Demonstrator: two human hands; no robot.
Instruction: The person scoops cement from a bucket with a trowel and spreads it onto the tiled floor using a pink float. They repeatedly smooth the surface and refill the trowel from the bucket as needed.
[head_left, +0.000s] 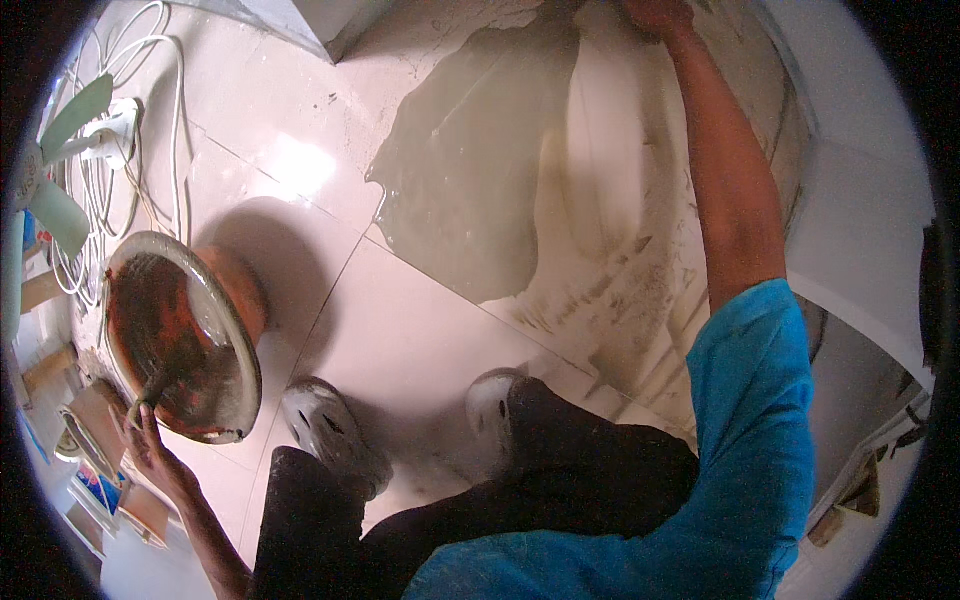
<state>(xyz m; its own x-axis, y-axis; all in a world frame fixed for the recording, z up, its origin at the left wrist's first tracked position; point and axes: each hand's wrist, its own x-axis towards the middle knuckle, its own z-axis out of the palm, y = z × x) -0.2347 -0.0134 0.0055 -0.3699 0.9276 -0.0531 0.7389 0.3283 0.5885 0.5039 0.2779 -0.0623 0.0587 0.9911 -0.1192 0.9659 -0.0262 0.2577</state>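
My left hand (155,460) is at the near left side of an orange bucket (252,290) with a rim caked in grey. Its fingers close around the end of a grey-smeared tool handle (158,385) that reaches down into the bucket; the tool's working end is too murky to name. A puddle of wet grey cement slurry (470,150) spreads over the tiles ahead. Past its right side stretches my right arm, with my right hand (660,15) partly cut off by the top edge. Whatever that hand holds or touches is hidden.
White cable (182,130) lies in loops at the far left, beside a fan with pale green blades (62,215). My shoes (335,430) stand on pale tiles (400,330) between bucket and slurry. Grey smears streak the floor at right, near a white wall (860,200).
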